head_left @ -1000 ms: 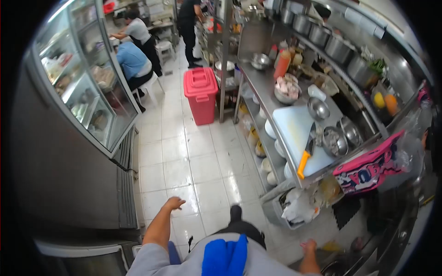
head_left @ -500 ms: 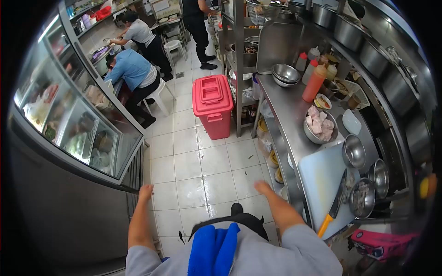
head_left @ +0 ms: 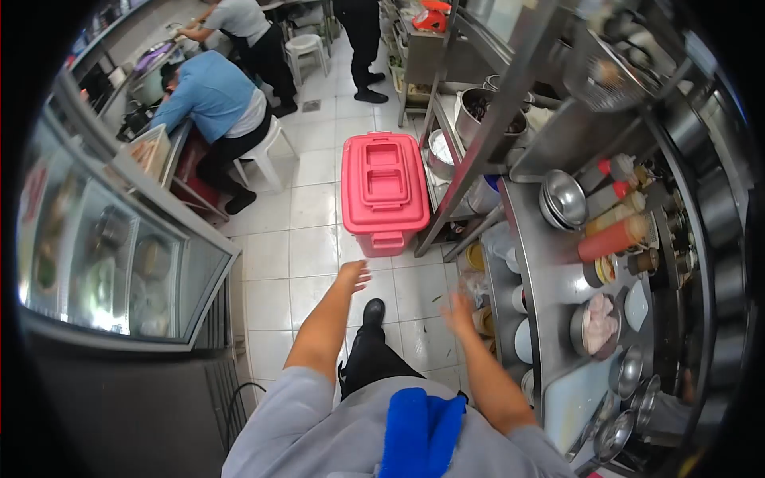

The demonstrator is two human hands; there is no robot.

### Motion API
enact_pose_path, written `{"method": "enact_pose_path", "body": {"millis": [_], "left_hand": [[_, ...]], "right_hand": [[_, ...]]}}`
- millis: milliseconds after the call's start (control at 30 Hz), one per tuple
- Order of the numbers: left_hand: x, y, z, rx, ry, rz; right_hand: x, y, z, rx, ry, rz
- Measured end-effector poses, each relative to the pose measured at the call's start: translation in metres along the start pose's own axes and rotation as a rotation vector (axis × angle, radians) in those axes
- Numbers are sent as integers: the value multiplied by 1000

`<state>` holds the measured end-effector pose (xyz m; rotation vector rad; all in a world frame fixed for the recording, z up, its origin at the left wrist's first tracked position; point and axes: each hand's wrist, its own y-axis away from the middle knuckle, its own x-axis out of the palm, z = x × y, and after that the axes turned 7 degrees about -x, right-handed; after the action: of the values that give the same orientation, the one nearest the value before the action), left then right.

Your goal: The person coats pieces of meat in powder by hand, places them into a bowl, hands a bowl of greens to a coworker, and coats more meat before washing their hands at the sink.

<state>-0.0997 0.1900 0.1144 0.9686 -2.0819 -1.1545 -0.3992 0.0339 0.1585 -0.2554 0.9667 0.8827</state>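
Note:
My left hand (head_left: 354, 276) reaches forward over the tiled floor with its fingers apart and holds nothing. The nearest thing to it is a red lidded bin (head_left: 358, 217), upright on the floor just ahead; I see a gap between them. Beside the steel table's lower shelf (head_left: 504, 291) is my right hand (head_left: 459, 313), slightly blurred, fingers spread and nothing in them. A blue cloth (head_left: 422, 434) hangs down the front of my grey shirt.
On the steel table (head_left: 530, 239) at right are a bowl of pale meat chunks (head_left: 599, 323), sauce bottles (head_left: 610, 239), steel bowls (head_left: 564, 199) and a white cutting board (head_left: 570, 402). A glass-front fridge (head_left: 119, 263) stands left. A person in blue (head_left: 209, 92) sits on a white stool (head_left: 271, 159).
I have moved forward, so the red bin looks closer. My left hand has swung forward and opened out. My right hand stays out at the table side, its fingers now spread.

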Motion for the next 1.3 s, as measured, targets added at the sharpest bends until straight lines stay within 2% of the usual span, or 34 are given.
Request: {"method": "enact_pose_path", "body": {"millis": [33,67,100,167,233,267,300,333,367,433,467,500,533,567,633,667,700,767,800,867,900,933,1000,1067,1133,1167,1233,1267,1300], "left_hand": [[25,-16,-28,-9,-32,63],[49,-30,-58,-15,-64,126],[71,-58,-87,-53,-107,149],[110,-103,-141,-91,-137,186],[141,-138,-189,70,-168,148],[153,-154,-209,59,-170,154],[163,-170,-228,133,-275,140],[175,-183,-243,207,-381,130],[187,-191,-256,193,-385,140],[212,-202,-279,491,-703,-250],[228,-219,-283,495,-703,-240],[247,-241,-278,648,-650,-344],[265,-261,-272,796,-593,-451],[290,-278,-270,795,-592,-448],[329,-300,-264,659,-63,-176],[325,-284,-265,643,-72,-179],[318,-248,-274,569,-277,-90],[305,-257,-266,634,-820,-95],[300,-261,-261,695,-1068,-100],[263,-212,-279,831,-994,-120],[257,-215,-282,937,-852,-279],[251,-225,-293,942,-854,-281],[244,-249,-328,419,-432,28],[251,-332,-317,718,-588,-98],[251,-361,-331,803,-827,-162],[253,-357,-334,790,-834,-151],[255,-331,-348,311,-388,69],[254,-329,-348,311,-395,77],[253,-327,-351,198,-345,130]], "right_hand": [[18,8,-20,95,-121,30],[17,16,-25,113,-83,127],[22,21,-37,238,-146,184],[19,40,-65,331,-140,154],[28,69,-113,406,-324,31],[14,79,-106,550,-484,-18],[1,89,-99,694,-646,-70],[-6,98,-102,722,-658,-54],[-11,110,-104,752,-670,-37],[-1,133,-107,941,-722,-112],[-2,132,-93,978,-695,-113],[-1,131,-76,1014,-668,-114],[3,130,-69,1024,-766,-73],[9,128,-66,1029,-865,-29],[20,104,-55,1005,-832,58],[25,98,-46,985,-801,146],[24,85,-33,1003,-807,157],[-3,28,9,770,-622,112],[-14,7,21,770,-628,114],[-25,-30,31,876,-644,126],[-14,-29,20,831,-794,34],[-8,-27,6,827,-798,32],[-14,-37,0,824,-702,135],[-14,-35,-9,833,-683,145],[-11,-25,-12,874,-715,96],[-8,-17,-12,891,-716,98],[7,7,-16,985,-794,72],[18,28,-18,991,-798,64],[30,52,-21,870,-789,70]]}}
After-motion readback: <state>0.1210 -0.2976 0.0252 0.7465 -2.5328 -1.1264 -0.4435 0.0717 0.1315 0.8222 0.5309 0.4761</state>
